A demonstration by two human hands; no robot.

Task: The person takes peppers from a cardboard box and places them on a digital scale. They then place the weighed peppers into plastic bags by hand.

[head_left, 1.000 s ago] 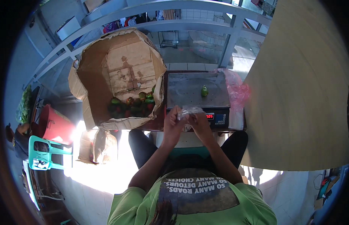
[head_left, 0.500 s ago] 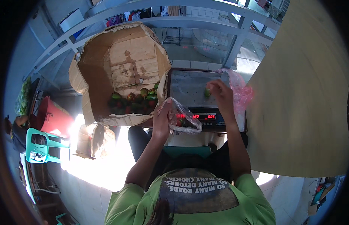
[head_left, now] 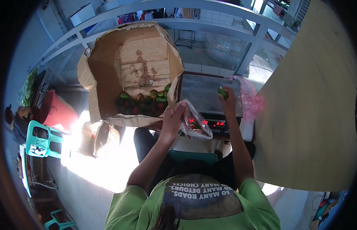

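Observation:
My left hand (head_left: 173, 119) is closed on the edge of a clear plastic bag (head_left: 202, 131). Some red and greenish produce shows through the bag, its kind hard to make out. Above the metal plate of a weighing scale (head_left: 197, 91), the fingers of my right hand (head_left: 229, 102) grip a small green pepper (head_left: 223, 92). The scale's red-lit display (head_left: 220, 124) is partly covered by the bag. Left of the scale, a large open cardboard box (head_left: 103, 63) holds several green and reddish peppers (head_left: 147, 101) near its front wall.
A pink plastic bag (head_left: 250, 97) lies at the scale's right side. Beyond it stands a broad tan panel (head_left: 305, 115). A grey railing (head_left: 220, 27) runs behind the scale. On the left are a red bucket (head_left: 57, 111), a turquoise chair (head_left: 36, 140) and a smaller carton (head_left: 98, 138).
The green pepper, at the scale plate under my right hand before, is now gripped in my fingers slightly farther right. The display reading has changed. My left hand still holds the clear bag.

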